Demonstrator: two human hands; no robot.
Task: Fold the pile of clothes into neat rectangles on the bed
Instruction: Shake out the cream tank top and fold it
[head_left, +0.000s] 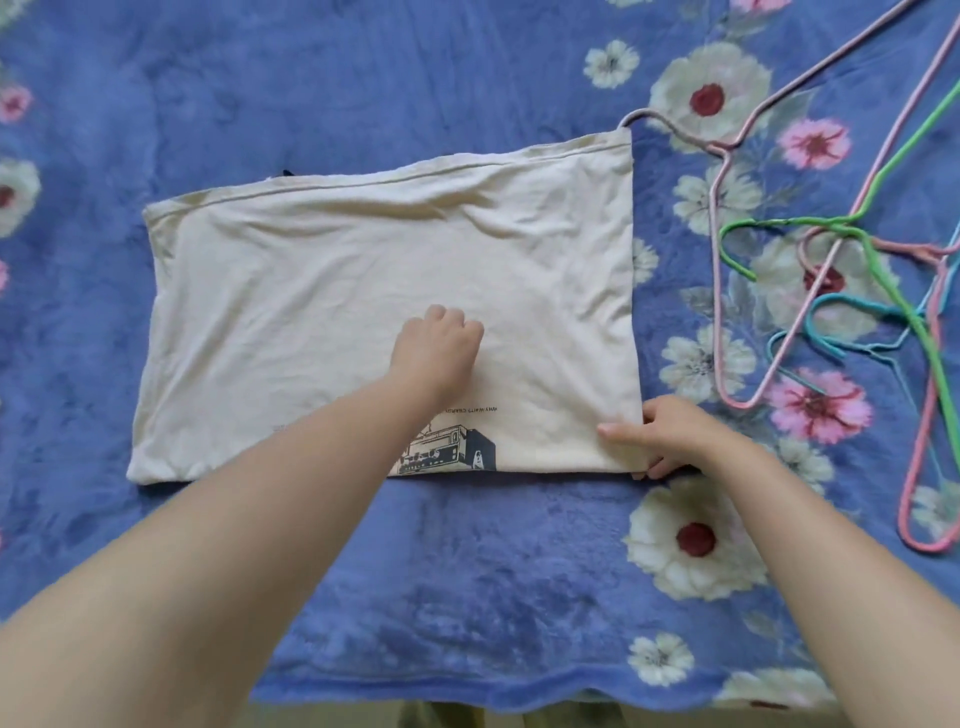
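Currently cream T-shirt (363, 291) lies folded mid-bed on blue floral blanket (467, 571). Left hand (439, 345), fingers curled, presses its centre. Right hand (660, 434) pinches near-right corner. Hangers (831, 249) just beside right edge; blanket bare left and near.

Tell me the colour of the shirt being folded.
Cream shirt, with a dark print at its near edge; head view.

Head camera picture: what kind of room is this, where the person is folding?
Probably a bedroom, on a bed. A soft blue flowered blanket covers the surface, a cream T-shirt lies half-folded on it, and coloured clothes hangers sit beside it.
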